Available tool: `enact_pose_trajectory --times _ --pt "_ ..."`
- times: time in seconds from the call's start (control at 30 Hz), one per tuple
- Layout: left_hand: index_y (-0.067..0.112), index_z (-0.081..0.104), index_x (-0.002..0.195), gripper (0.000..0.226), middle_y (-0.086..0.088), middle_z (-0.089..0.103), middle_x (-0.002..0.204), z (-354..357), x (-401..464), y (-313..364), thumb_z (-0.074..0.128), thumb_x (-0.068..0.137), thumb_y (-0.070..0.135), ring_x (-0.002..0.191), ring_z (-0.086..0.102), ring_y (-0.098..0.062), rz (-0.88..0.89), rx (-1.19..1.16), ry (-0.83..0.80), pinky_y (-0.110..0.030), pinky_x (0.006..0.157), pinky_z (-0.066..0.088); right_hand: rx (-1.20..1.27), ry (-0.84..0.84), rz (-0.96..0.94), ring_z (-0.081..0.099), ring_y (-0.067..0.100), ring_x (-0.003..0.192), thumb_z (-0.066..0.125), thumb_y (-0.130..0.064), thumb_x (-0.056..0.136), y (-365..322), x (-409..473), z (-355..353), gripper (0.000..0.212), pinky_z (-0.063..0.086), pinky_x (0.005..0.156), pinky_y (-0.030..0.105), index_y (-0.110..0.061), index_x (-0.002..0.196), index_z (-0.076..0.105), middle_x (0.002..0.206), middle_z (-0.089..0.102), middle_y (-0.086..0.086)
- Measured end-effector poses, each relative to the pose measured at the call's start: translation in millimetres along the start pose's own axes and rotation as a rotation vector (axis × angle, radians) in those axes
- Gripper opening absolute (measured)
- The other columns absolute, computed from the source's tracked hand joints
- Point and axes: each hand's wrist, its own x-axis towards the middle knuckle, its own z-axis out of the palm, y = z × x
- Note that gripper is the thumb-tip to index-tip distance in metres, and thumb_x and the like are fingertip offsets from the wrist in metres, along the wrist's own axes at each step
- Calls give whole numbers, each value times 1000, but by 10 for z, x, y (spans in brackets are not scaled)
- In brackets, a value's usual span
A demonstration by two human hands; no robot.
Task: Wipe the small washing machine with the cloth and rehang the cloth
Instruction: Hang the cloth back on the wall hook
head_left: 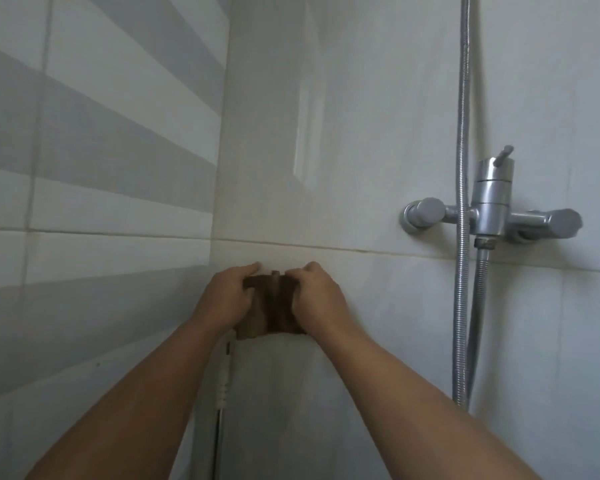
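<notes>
A small brown cloth (272,306) hangs flat against the tiled wall, near the corner. A small hook (275,273) pokes up at its top edge, between my two hands. My left hand (226,296) grips the cloth's upper left part and my right hand (317,297) grips its upper right part, both pressed close to the wall. The lower edge of the cloth droops between my wrists. The washing machine is not in view.
A chrome shower mixer tap (490,213) juts from the wall at the right, with a metal hose (463,168) running up and down beside it. A white cable with a connector (224,379) hangs below the cloth. Striped tiles (101,150) cover the left wall.
</notes>
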Motion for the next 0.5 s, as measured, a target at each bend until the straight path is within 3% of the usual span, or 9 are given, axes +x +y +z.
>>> enact_pose_trajectory --times 0.07,0.17,0.23,0.33,0.5 --pt "22 58 134 46 -6 66 128 84 -20 -57 57 90 12 115 62 -24 5 -20 71 -37 103 46 -33 11 -34 64 31 92 52 -20 102 46 -25 107 27 53 80 37 -19 122 69 114 55 6" --pt "27 54 124 35 -3 71 102 141 -43 -49 58 91 13 91 68 -22 3 -23 151 -33 80 56 -83 52 -82 62 30 85 51 -21 103 82 -56 207 28 53 73 35 -18 126 67 114 55 7" --pt "26 54 114 25 -1 68 96 152 -49 -32 56 92 13 84 65 -20 10 22 156 -28 71 53 -111 53 -69 62 29 83 55 -21 101 79 -70 220 28 56 73 38 -18 126 66 113 54 6" --pt "23 64 110 23 -2 65 99 189 -129 -59 52 92 16 87 63 -21 62 106 93 -32 77 52 -125 -17 -48 62 29 83 59 -21 98 61 -137 225 29 57 74 39 -19 127 64 111 52 6" --pt "34 64 117 33 4 58 99 318 -380 -86 45 90 33 84 62 -16 56 58 -4 -37 74 54 -52 -28 -49 59 27 79 47 -31 105 114 -328 354 37 57 72 42 -31 142 52 104 49 2"
